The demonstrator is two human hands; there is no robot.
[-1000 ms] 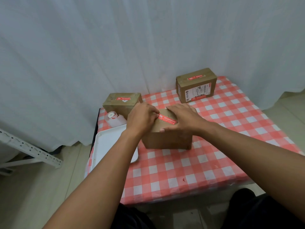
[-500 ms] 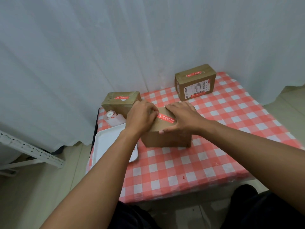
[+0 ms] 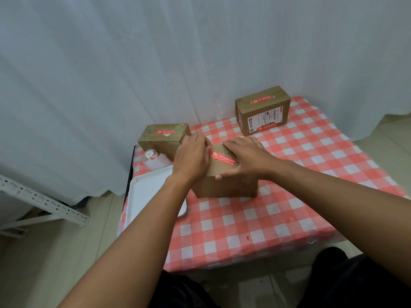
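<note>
- Head view: the left hand [image 3: 192, 156] is bent over the left end of a cardboard box [image 3: 224, 186]. Its fingers curl down onto the box top, right at the left end of a red sticker [image 3: 222, 158]. Whether they pinch the sticker itself, I cannot tell.
- The right hand [image 3: 244, 158] lies spread and flat on the right part of the box top, just beside the sticker. Its fingers are straight, and its thumb reaches along the near top edge.
- The red sticker runs slantwise across the box top, showing between the two hands.
- This box stands on the bench [image 3: 289, 196], left of its middle, on a red-and-white checked cloth.
- A white tray [image 3: 151, 192] lies just left of the box at the bench's left edge, partly under the left forearm.
- Behind the tray sits a roll of labels [image 3: 152, 156], touching a second box [image 3: 164, 138] at the back left corner.
- A third box [image 3: 263, 110], with a printed shipping label on its front, stands well apart at the back right.
- White curtain [image 3: 155, 63] hangs behind the bench, and a metal rack [image 3: 44, 201] leans on the floor to the left.
</note>
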